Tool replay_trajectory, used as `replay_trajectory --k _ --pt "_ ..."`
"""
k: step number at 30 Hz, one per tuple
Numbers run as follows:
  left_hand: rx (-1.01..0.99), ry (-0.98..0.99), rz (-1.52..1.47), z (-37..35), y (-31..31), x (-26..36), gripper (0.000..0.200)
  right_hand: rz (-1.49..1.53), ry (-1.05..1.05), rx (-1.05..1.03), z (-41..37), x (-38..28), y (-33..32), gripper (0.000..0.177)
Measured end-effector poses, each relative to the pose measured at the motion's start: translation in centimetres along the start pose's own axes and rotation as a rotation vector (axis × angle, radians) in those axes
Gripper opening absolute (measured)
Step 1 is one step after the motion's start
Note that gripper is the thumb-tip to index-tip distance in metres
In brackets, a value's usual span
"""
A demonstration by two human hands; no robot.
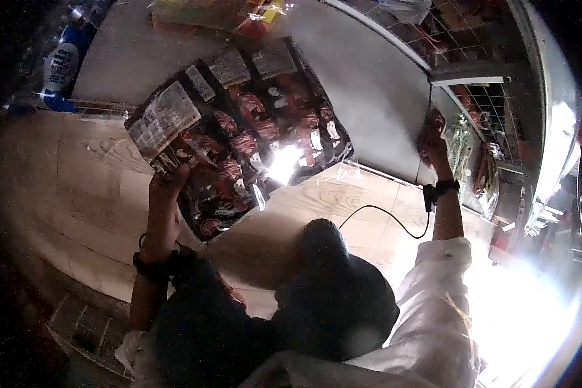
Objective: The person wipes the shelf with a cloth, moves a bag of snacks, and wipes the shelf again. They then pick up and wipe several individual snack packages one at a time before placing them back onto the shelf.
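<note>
A large glossy dark package (pixel 233 139), printed with red and white shapes and pale text panels, stands tilted in front of me. My left hand (pixel 167 184) is closed on its lower left edge, thumb across the front. A bright glare hides part of the printing. Off to the right, my right hand (pixel 434 141) is raised beside the edge of a grey panel (pixel 381 110). Its fingers look curled, but shadow hides what is in them. A black band with a thin cable (pixel 394 216) sits on the right wrist; another dark band circles the left.
Light wood-look flooring (pixel 84 174) lies below, with my dark-clothed knees (pixel 333 278) over it. Wire racks (pixel 491 110) with hanging packets stand at right. A blue-and-white labelled item (pixel 61 68) is at upper left, a yellow-orange package (pixel 207 13) at the top.
</note>
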State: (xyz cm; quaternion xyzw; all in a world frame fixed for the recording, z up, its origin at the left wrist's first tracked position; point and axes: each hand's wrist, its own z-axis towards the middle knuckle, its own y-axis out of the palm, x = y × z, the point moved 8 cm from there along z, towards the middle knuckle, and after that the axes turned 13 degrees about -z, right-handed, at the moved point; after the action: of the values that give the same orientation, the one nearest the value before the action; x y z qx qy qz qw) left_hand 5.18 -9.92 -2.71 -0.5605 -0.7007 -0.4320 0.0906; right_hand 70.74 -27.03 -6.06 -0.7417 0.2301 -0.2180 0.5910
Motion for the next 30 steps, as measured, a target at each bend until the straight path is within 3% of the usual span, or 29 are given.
replay_trajectory --k 1,3,5,6,7,9,11,12,13,15,16,17,19,22,26,28,30 --pt "-0.019 0.002 -0.078 0.3 -0.3 -0.6 0.037 0.24 0.298 -0.053 -1.4 1.7 0.3 0.016" --pt "-0.047 0.004 -0.165 0.3 0.2 -0.7 0.037 0.123 -0.327 0.074 -2.1 -5.1 -0.8 0.026" --pt "-0.091 0.129 -0.06 -0.4 2.0 1.3 0.038 0.351 -0.236 -0.141 -2.4 -7.5 0.4 0.032" --pt "-0.106 0.169 -0.026 -0.6 2.5 1.9 0.039 0.359 -0.283 -0.147 -3.7 -11.4 -1.0 0.033" --pt "-0.093 0.091 0.021 -0.6 2.4 1.4 0.039 0.336 -0.362 -0.125 -5.2 -16.3 -3.1 0.034" --pt "-0.082 0.031 0.086 -0.9 3.1 2.1 0.039 0.305 -0.518 -0.068 -7.4 -25.3 -7.2 0.037" --pt "0.111 -0.022 -0.073 -1.4 3.3 2.5 0.037 0.299 -0.662 0.035 -8.1 -31.6 -10.1 0.039" --pt "0.178 -0.029 -0.127 -1.7 3.3 2.6 0.037 0.279 -0.879 0.304 -8.2 -33.5 -11.2 0.04" --pt "0.117 0.006 -0.09 -1.8 3.7 2.8 0.035 0.297 -0.9 0.309 -6.9 -34.7 -11.4 0.04" --pt "-0.069 0.008 0.034 -0.9 1.2 1.3 0.035 -0.044 -0.787 0.15 -3.5 -38.1 -9.0 0.044" --pt "-0.041 -0.011 0.011 -0.4 0.2 0.5 0.036 -0.021 -0.813 0.165 -2.1 -39.3 -8.6 0.044" --pt "-0.012 -0.03 -0.014 0.2 -0.8 -0.3 0.036 0.163 -0.822 0.204 -0.7 -39.8 -8.6 0.044" --pt "-0.012 -0.019 -0.011 -1.7 1.6 1.2 0.032 0.044 -0.86 0.439 -1.4 -41.2 -11.8 0.042" --pt "-0.044 0.123 0.062 -0.2 0.2 0.8 0.03 -0.015 -0.774 0.538 2.8 -36.7 -10.5 0.04" --pt "-0.15 0.123 0.207 -1.9 2.9 2.9 0.027 0.076 -0.504 0.573 7.9 -22.3 -6.2 0.038" --pt "-0.097 0.102 0.165 -2.3 3.1 2.9 0.026 0.146 -0.401 0.626 7.7 -13.8 -3.9 0.036" --pt "-0.142 0.212 -0.039 -2.4 3.3 3.4 0.027 0.046 -0.427 0.76 1.4 -12.4 -6.3 0.035"
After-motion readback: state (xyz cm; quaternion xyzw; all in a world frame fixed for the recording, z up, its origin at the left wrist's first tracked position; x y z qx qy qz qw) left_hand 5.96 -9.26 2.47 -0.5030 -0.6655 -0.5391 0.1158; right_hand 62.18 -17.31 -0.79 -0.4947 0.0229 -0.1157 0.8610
